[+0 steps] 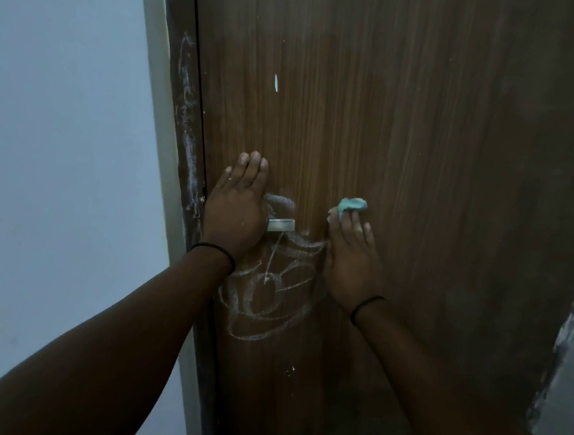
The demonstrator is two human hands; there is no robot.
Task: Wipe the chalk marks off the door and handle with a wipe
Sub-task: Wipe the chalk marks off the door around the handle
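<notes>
Pale wall (55, 130) at 9 o'clock; door frame (184, 113) beside it carries chalk smears. Left hand (234, 209) lies flat on the door (405, 140), fingers straight, covering most of the metal handle (281, 224). Chalk marks (273, 285) loop below the handle, toward 6 o'clock. At 3 o'clock of the handle, right hand (351, 256) presses a crumpled teal wipe (352, 204) under straight fingertips against the door.

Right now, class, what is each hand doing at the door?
Left hand: open, fingers straight, flat on the door over the handle.
Right hand: presses a wipe to the door under its fingers.
</notes>
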